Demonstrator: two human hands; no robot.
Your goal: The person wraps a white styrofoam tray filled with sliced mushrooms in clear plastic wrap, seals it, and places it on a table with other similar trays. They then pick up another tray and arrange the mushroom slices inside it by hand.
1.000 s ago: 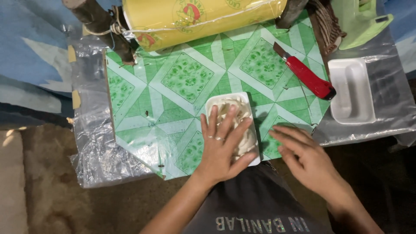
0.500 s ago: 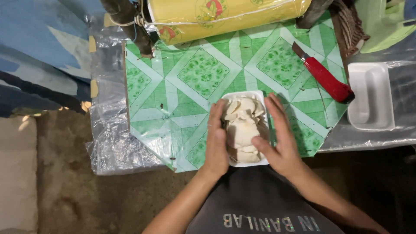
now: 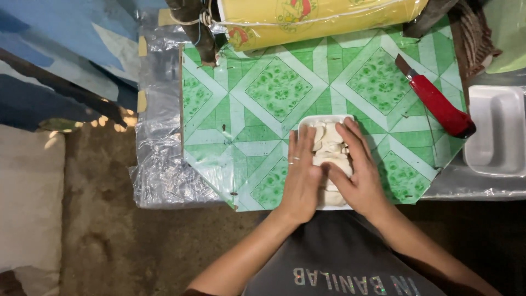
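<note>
A small white foam tray (image 3: 304,121) filled with pale cream-coloured food pieces (image 3: 329,143) lies on a green patterned mat (image 3: 263,109). My left hand (image 3: 302,178) presses flat along the tray's left side, a ring on one finger. My right hand (image 3: 359,172) lies over the tray's right side and the food, fingers together. Both hands cup the tray between them; its near part is hidden under them.
A red-handled utility knife (image 3: 438,104) lies on the mat at the right. An empty white tray (image 3: 496,131) sits further right on clear plastic sheeting (image 3: 161,159). A large yellow roll (image 3: 323,16) spans the far edge. Dirt floor lies to the left.
My left hand slid off the top of the food to the tray's left edge, and my right hand came in from the right onto the tray. The view shifted a little.
</note>
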